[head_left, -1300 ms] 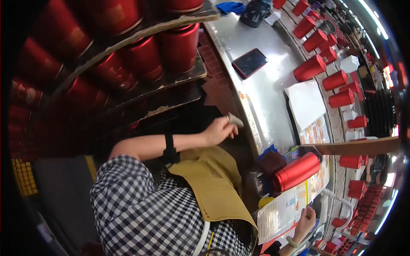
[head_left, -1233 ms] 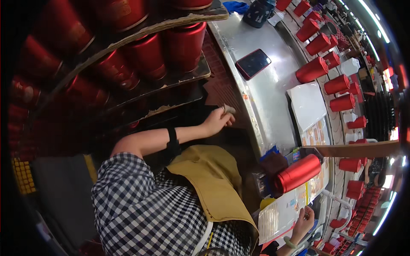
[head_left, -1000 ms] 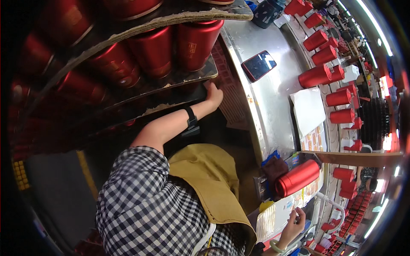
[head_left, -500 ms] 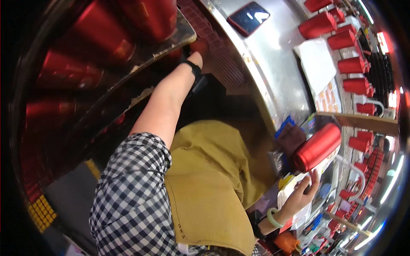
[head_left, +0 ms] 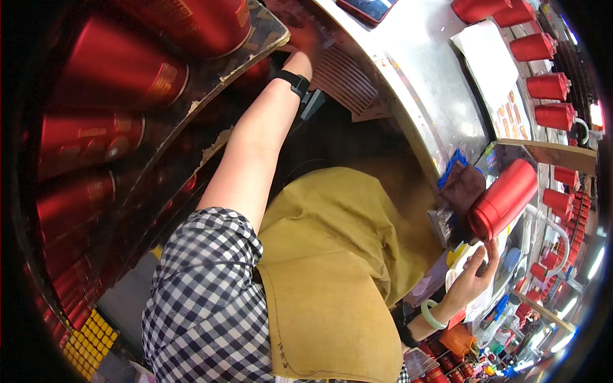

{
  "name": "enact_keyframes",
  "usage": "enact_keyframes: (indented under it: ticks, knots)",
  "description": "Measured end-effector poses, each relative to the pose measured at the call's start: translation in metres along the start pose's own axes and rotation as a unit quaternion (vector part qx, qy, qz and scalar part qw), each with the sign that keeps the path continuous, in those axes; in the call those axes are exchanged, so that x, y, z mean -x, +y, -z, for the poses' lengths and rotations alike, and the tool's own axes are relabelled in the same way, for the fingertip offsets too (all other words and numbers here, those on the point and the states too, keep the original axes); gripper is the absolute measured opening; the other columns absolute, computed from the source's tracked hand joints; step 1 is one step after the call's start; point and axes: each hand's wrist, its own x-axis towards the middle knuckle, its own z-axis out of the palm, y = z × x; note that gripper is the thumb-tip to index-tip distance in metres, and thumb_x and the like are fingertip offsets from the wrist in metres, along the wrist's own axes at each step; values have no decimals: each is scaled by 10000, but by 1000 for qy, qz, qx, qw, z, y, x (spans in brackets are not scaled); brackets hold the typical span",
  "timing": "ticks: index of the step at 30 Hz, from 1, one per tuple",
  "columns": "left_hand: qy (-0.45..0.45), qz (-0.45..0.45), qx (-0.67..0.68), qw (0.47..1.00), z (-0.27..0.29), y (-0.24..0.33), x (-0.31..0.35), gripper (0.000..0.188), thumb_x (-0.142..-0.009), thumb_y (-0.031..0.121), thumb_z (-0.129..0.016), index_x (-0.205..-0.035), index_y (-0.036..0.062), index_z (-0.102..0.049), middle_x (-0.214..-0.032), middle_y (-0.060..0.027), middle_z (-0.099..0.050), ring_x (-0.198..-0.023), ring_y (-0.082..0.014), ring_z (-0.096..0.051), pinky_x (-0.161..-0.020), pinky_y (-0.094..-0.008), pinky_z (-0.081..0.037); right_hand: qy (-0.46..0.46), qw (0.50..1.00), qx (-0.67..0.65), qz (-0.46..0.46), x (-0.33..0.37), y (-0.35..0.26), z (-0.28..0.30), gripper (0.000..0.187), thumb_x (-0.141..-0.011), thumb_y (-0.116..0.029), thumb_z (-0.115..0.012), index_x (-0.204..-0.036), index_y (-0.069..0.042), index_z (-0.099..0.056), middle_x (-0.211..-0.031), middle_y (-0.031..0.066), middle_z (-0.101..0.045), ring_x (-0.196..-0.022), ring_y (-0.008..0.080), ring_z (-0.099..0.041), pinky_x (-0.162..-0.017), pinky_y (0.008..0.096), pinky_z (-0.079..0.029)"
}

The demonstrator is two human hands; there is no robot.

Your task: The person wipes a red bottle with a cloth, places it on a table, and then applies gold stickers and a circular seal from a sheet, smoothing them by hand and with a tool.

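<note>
My left arm, with a black watch, stretches away between the shelf and the counter. My left hand is dim, reddish and blurred at its end, so I cannot make out its fingers or any hold. On the right, a red metal tumbler lies tilted on the cluttered bench. My right hand is just below its near end, a fingertip close to or touching it. Those fingers are apart, with a small dark patch between them that I cannot identify. A pale green bangle circles the right wrist.
Large red canisters crowd a worn-edged shelf at left. The metal counter carries a phone, a white sheet and a dark cloth. Red tumblers line the conveyor at right. A yellow crate stands lower left.
The view has shifted, so the counter, tumbler and right hand sit further right in the picture. My left hand is still reaching in the same gap; my right hand stays beside the tumbler.
</note>
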Motion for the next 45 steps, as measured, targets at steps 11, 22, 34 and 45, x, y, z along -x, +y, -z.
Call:
enact_keyframes:
  ticks: [11,22,34,45]
  knots:
    - [-79,70,257,961,50,78,21,365,-1032,216,-560,-1333,15,-612,-1292,-212,-642,-1187,-337,-634,-927,-490,-531,33,999,22,24,-12,0,-15,436,-1023,-299,-686,-1348,-13,-629,-1091,75,-722,-933,116,-635,-836,263,-506]
    - [-229,102,371,894,97,85,28,329,-1018,200,-570,-1286,14,-612,-1236,-188,-641,-1137,-321,-636,-891,-467,-531,80,991,16,106,-21,30,-22,504,-952,-333,-760,-1321,-6,-655,-1200,170,-715,-1110,231,-687,-968,335,-506]
    - [-310,183,420,833,94,72,2,289,-1004,182,-580,-1234,11,-613,-1176,-161,-640,-1083,-303,-637,-852,-441,-531,93,983,-96,124,-36,-46,-64,504,-912,-116,-755,-1382,-23,-600,-1147,112,-704,-961,160,-669,-781,282,-548]
    - [-294,267,407,822,129,-2,-14,253,-990,165,-590,-1187,9,-613,-1120,-137,-640,-1033,-287,-638,-816,-418,-531,80,962,-106,239,-73,-57,-107,558,-907,-132,-770,-1393,33,-552,-1246,178,-670,-1156,236,-651,-1018,354,-526]
